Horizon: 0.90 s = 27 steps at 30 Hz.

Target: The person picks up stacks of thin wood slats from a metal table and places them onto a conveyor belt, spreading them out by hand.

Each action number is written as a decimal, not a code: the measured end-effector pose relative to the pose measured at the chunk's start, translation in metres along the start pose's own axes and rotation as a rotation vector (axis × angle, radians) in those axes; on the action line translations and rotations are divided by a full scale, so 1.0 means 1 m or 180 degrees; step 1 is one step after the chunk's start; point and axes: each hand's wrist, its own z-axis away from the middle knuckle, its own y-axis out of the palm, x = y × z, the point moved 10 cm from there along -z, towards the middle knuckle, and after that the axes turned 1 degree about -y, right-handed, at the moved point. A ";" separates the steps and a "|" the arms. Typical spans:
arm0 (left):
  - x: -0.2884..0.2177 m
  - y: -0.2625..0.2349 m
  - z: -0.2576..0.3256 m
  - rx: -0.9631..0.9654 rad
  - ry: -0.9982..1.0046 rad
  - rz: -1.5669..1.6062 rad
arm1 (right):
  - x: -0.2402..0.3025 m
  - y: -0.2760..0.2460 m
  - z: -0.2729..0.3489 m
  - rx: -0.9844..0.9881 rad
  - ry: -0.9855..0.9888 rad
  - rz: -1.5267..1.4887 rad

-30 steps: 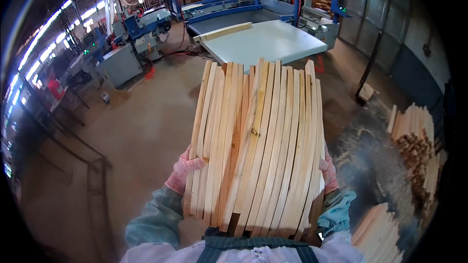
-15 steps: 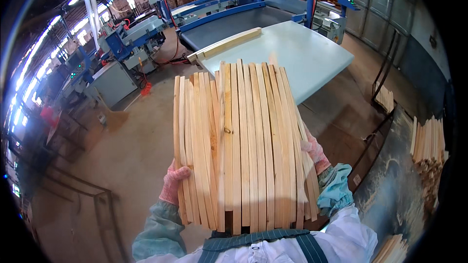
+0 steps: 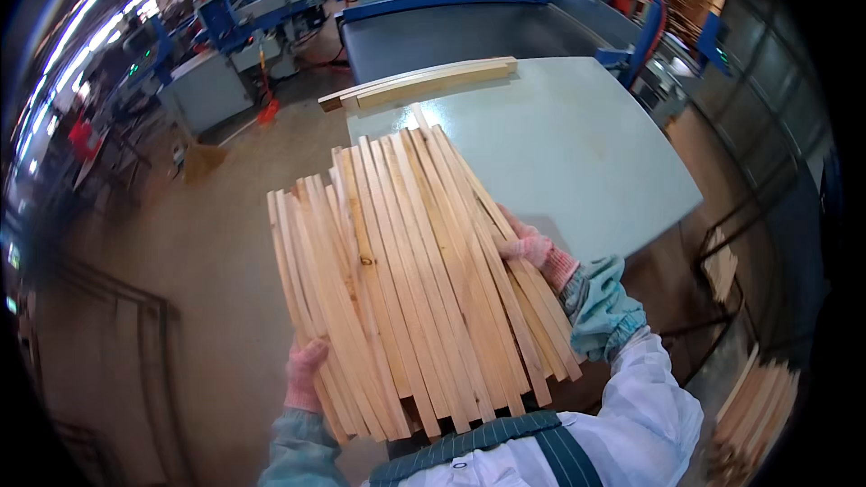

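A broad bundle of pale wooden strips [image 3: 406, 280], laid side by side, is carried in front of my body and slants with its far ends to the left. My left hand [image 3: 307, 370], in a pink glove, grips the bundle's left edge near its lower end. On the right edge my right hand [image 3: 532, 248], gloved the same way, is clamped around the outer strips, its fingers partly hidden beneath. Some strips on the right fan apart. The far ends of the bundle reach over the near left edge of a pale smooth tabletop [image 3: 586, 153].
Two longer wooden pieces [image 3: 433, 81] lie along the tabletop's far left edge. Behind stands a blue-framed machine with a dark belt [image 3: 451, 36]. More machinery [image 3: 212, 90] is at far left, a metal rack [image 3: 149, 352] at left, and stacked strips [image 3: 758, 415] at lower right.
The view has turned right and the tabletop appears nearer. The bundle has tilted leftward, its right strips have spread, and my right hand has moved farther up its edge.
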 end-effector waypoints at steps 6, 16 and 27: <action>0.038 0.047 0.102 -0.0955 0.0188 0.0020 | 0.012 0.008 -0.047 0.1071 0.0375 0.0669; 0.125 0.167 0.087 -0.0095 -0.0909 -0.0573 | 0.085 -0.094 -0.128 -0.0388 0.0723 0.4710; 0.005 0.243 0.076 0.3130 -0.1683 -0.3333 | 0.221 -0.055 -0.055 -0.1503 -0.1032 0.6245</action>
